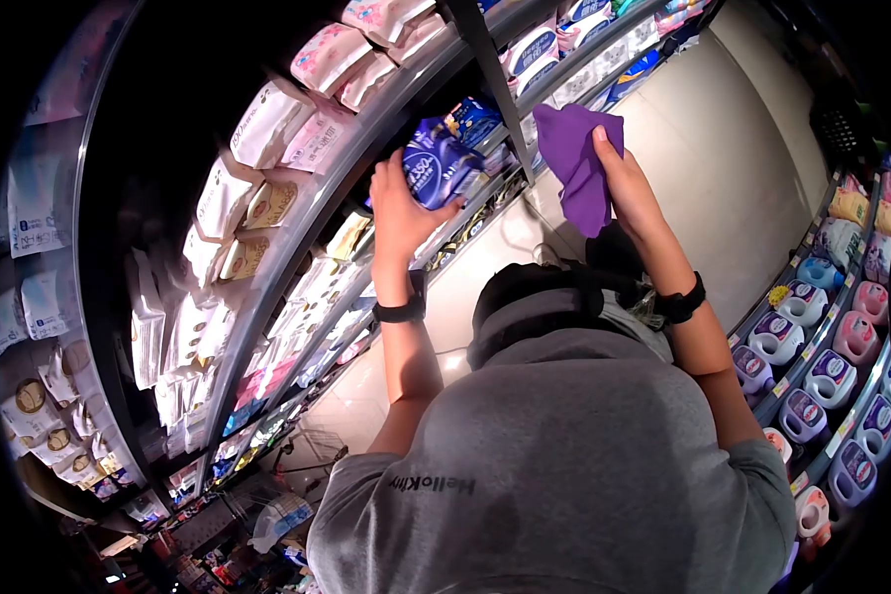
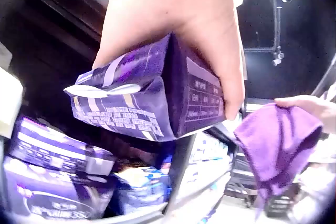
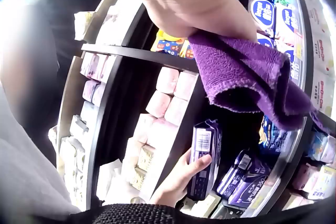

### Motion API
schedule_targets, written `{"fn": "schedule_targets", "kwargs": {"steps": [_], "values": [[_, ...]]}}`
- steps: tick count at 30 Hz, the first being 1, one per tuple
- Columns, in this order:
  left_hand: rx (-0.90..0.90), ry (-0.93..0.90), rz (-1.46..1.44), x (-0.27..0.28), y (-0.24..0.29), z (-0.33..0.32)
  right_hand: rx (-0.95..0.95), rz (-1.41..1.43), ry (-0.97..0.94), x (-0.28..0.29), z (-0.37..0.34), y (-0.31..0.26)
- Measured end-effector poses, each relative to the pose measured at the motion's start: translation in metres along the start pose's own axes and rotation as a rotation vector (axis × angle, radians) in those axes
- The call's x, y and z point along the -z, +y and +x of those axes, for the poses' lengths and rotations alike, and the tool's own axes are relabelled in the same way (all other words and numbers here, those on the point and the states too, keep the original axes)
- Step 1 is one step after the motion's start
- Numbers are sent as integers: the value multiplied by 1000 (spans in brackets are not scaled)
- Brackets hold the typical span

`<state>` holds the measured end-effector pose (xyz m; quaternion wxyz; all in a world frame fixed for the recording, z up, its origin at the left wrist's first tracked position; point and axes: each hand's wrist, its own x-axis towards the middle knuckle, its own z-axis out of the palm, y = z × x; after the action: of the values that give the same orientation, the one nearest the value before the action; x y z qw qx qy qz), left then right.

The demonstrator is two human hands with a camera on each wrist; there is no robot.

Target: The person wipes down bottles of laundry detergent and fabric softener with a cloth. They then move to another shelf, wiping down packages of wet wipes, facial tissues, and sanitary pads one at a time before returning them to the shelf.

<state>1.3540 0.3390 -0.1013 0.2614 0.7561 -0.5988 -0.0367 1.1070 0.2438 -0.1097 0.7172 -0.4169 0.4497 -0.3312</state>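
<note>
My left hand (image 1: 402, 220) grips a purple pack of sanitary pads (image 2: 123, 98) at the front of a shelf, fingers and thumb on opposite sides of it. In the right wrist view, the thumb lies across the side of the held pack (image 3: 201, 155), near its barcode. Similar purple packs (image 2: 55, 187) stand on the shelf just below it. Off to the right, over the aisle, my right hand (image 1: 632, 193) holds a purple cloth (image 1: 576, 163) that hangs in folds. The cloth (image 3: 244, 71) hides most of that hand's fingers in the right wrist view.
White and pink packs (image 1: 267, 124) fill the shelf beside the left arm. Blue packs (image 3: 273, 140) stand near the purple ones. A dark post (image 1: 490, 84) divides the shelves. Across the tiled floor (image 1: 738, 148), detergent bottles (image 1: 830, 376) line another rack.
</note>
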Motion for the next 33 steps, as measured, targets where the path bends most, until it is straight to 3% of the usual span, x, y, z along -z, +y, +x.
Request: {"fn": "schedule_targets", "kwargs": {"steps": [1, 3, 5, 7, 9, 11, 14, 15, 17, 18, 19, 21, 23, 25, 27, 28, 31, 32, 33], "values": [[-4, -30, -3, -1, 15, -4, -5, -4, 0, -2, -4, -2], [-113, 13, -12, -12, 38, -13, 129, -310, -70, -13, -19, -13], [-204, 33, -124, -25, 56, -19, 325, -426, -197, -34, -35, -20], [-177, 101, -175, -29, 72, -20, 980, -985, -85, -48, -42, -16], [-153, 123, -208, -39, 61, -17, 1053, -1141, -296, -49, -50, -16], [-100, 204, -223, -33, 59, -16, 1083, -1292, -356, -50, -54, -3], [-56, 254, -148, -18, 67, -16, 998, -1246, -300, -45, -48, -11], [-53, 215, -169, -11, 73, -17, 1008, -1202, -187, -42, -43, -12], [-28, 208, -191, -8, 79, -18, 901, -703, -65, -37, -32, -13], [-22, 208, -322, -6, 83, -19, 499, -502, -105, -28, -31, -10], [31, 163, -437, -2, 89, -20, 153, -444, -278, -17, -26, -17], [-13, 219, -420, -4, 96, -21, 220, -162, -305, -23, -30, -10], [-15, 270, -325, -7, 102, -21, 143, -7, -357, -27, -38, -8], [48, 191, -239, -4, 105, -19, 309, -13, -424, -24, -29, 1], [-51, 118, -260, 1, 107, -17, 379, -159, -342, -28, -32, -7], [-99, 44, -372, 6, 105, -18, 332, -40, -254, -31, -33, -14], [-175, -284, -793, 27, 67, -10, 191, 111, -268, -16, -21, -17], [-150, -314, -1172, 16, 51, -10, 163, 131, -278, -16, -24, -19], [-56, -304, -1376, 5, 38, -9, 138, 171, -292, -17, -26, -18]]}}
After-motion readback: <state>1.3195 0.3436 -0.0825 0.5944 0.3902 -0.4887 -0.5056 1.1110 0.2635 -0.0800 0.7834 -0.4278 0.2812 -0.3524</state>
